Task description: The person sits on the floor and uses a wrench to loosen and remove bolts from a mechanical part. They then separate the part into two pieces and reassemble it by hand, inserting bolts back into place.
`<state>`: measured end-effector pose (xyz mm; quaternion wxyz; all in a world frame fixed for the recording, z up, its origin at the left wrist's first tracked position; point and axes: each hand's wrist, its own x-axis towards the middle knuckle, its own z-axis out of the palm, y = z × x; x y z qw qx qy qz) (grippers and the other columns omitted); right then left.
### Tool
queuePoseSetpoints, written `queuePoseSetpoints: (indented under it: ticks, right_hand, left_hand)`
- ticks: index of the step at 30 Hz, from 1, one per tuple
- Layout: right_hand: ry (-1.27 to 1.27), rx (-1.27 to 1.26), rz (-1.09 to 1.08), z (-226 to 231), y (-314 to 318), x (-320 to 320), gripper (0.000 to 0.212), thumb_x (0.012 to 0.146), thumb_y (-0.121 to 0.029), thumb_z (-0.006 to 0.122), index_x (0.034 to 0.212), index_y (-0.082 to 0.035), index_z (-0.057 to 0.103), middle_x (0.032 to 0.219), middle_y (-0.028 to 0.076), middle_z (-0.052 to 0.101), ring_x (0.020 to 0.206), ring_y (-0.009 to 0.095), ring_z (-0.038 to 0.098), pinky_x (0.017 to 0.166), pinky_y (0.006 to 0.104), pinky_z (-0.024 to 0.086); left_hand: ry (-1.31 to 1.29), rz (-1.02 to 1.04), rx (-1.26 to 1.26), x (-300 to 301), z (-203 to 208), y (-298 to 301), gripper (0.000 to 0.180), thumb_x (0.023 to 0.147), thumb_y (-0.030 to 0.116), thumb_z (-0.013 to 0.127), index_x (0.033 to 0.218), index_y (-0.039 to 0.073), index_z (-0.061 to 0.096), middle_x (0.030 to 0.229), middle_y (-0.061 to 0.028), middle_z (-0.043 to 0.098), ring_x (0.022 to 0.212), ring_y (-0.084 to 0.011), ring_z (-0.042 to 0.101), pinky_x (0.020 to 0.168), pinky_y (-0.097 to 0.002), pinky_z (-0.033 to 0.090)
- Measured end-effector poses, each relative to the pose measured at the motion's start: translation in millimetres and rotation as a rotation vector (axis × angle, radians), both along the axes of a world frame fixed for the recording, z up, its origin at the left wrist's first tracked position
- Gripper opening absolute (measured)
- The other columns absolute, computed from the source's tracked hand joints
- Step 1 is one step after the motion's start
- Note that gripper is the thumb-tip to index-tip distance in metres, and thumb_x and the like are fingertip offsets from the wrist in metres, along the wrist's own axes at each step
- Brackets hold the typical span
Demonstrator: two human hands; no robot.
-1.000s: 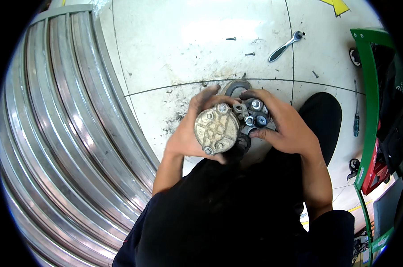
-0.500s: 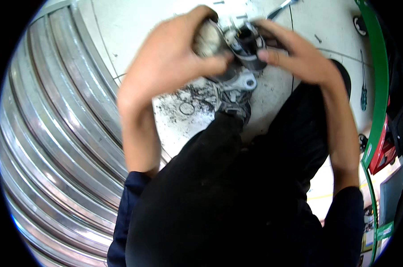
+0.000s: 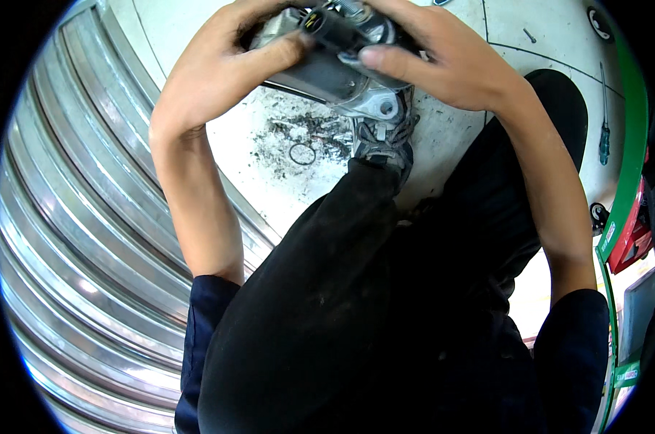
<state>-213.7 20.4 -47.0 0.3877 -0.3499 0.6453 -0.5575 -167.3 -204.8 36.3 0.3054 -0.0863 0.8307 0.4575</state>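
At the top of the head view I hold what looks like a starter motor (image 3: pixel 320 78), a grey metal cylinder with a smaller cylinder and a black plug socket beside it. My left hand (image 3: pixel 215 69) wraps its left end, thumb across the top near the socket. My right hand (image 3: pixel 454 61) grips the right side, thumb pressed on the small cylinder. The fingers of both hands are mostly hidden behind it. A pale bracket with a hole (image 3: pixel 382 103) sticks out toward me, just above my grey laced shoe (image 3: pixel 385 141).
Black grime and a thin dark ring (image 3: pixel 302 153) lie on the pale tiled floor. To the right are a small bolt (image 3: pixel 530 35) and a long screwdriver (image 3: pixel 605 134), by a green curved frame (image 3: pixel 634 137). Ribbed metal shutter slats (image 3: pixel 89 239) fill the left side.
The motor has turned so its long grey side shows instead of its pale round end. Both hands have moved up and left in the picture, still gripping it.
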Motion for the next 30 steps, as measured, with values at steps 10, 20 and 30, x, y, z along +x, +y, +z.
queuePoseSetpoints:
  ticks: [10,20,30]
  right_hand:
    - [0.008,0.000,-0.230,-31.7,7.9,2.0,0.051,0.100,-0.029,0.059,0.136,0.004,0.045,0.116,0.013,0.059,0.106,0.017,0.054,0.093,0.0299,0.044]
    - [-0.128,-0.021,-0.330,-39.8,14.2,5.1,0.049,0.097,-0.025,0.063,0.137,0.001,0.048,0.118,0.011,0.060,0.105,0.018,0.056,0.092,0.0307,0.046]
    - [0.065,0.060,-0.281,-29.4,22.6,55.7,0.066,0.095,-0.050,0.058,0.142,-0.005,0.046,0.105,0.016,0.065,0.092,0.025,0.066,0.078,0.0353,0.055]
  left_hand:
    - [0.243,0.038,-0.085,-6.9,-33.2,14.9,0.036,0.085,0.016,0.059,0.112,-0.008,0.065,0.106,-0.0206,0.064,0.094,-0.0264,0.061,0.084,-0.0337,0.049]
    - [0.188,0.023,-0.141,-22.3,-26.6,24.8,0.047,0.082,0.023,0.061,0.118,-0.007,0.065,0.110,-0.0247,0.064,0.100,-0.0346,0.063,0.090,-0.0382,0.050]
    - [0.449,-0.146,-0.034,30.0,-35.0,-2.2,0.048,0.083,0.029,0.070,0.120,0.000,0.065,0.104,-0.0134,0.063,0.089,-0.0253,0.065,0.080,-0.0321,0.057]
